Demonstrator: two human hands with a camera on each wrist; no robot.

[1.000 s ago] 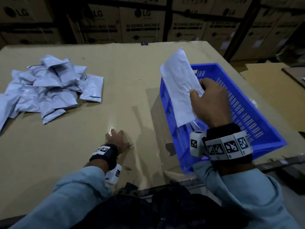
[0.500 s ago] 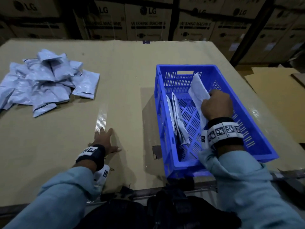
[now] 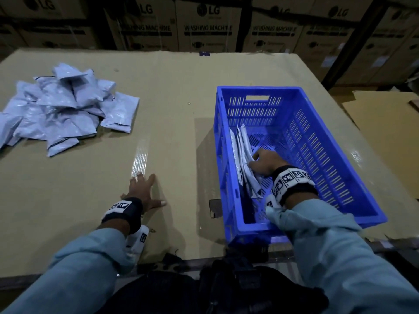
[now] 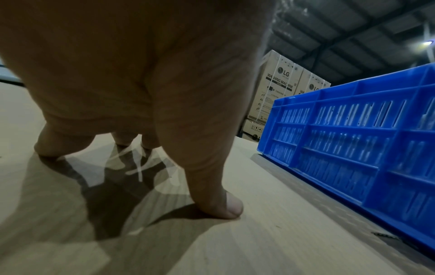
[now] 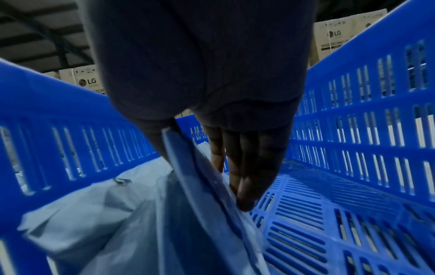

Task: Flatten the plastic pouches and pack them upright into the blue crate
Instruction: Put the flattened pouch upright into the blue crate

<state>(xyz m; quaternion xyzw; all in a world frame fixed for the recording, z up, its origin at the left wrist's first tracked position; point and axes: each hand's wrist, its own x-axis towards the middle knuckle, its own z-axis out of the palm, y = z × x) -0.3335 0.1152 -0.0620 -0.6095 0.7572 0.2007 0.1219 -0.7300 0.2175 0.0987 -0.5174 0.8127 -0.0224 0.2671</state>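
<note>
One blue crate (image 3: 335,141) is seen at right of centre in the head view, set on the cardboard-covered desk (image 3: 176,114). Three pouches in the crate (image 3: 243,159) are counted, stood on edge and leaned against its left wall; whether more are hidden behind them cannot be told. One loose heap of pouches (image 3: 61,107) is seen at upper left of the frame, well apart from the crate; an exact count is not possible, since they overlap.

The right hand (image 3: 264,164) is lowered inside the crate. In the right wrist view its fingers (image 5: 247,167) are held straight and together, laid flat against the face of the nearest pouch (image 5: 188,214), with the thumb on the pouch's other side. The grip is thus a loose one on the pouch's upper edge, with the fingers uncurled; how firmly it is pinched cannot be told.

The left hand (image 3: 141,191) is spread flat on the desk at lower centre-left. Its fingertips (image 4: 226,204) are pressed on the cardboard; nothing is held, and the grip is open. The crate's outer wall is seen near it.

Stacked cartons (image 3: 208,26) marked for washing machines are lined along the top of the frame.
</note>
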